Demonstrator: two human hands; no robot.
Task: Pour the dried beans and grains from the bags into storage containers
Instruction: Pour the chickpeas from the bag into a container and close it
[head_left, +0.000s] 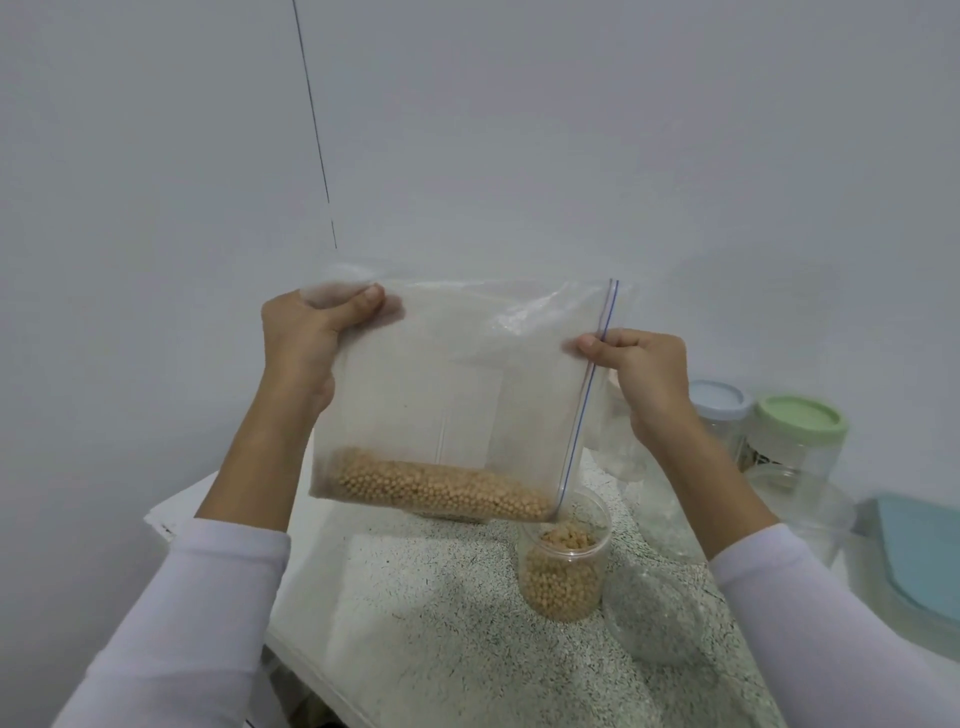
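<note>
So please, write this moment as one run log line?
step: pouring | left hand: grips bag | right hand: pinches zip edge | beans entering open jar

Bare left hand (301, 338) and right hand (641, 376); long white sleeves (197, 613) covering both forearms up to the wrists, smooth fabric, unmarked, snug cuffs

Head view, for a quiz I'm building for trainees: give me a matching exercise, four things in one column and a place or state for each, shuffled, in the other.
Things:
1. zip bag
2. open clear jar
3. green-lidded jar
4. clear lid

Places or states:
A. lies on the counter beside the open jar
B. held up by the left hand and right hand
C. stands closed at the far right
D. partly filled with beans

Pairs: 1-B, 2-D, 3-C, 4-A
</note>
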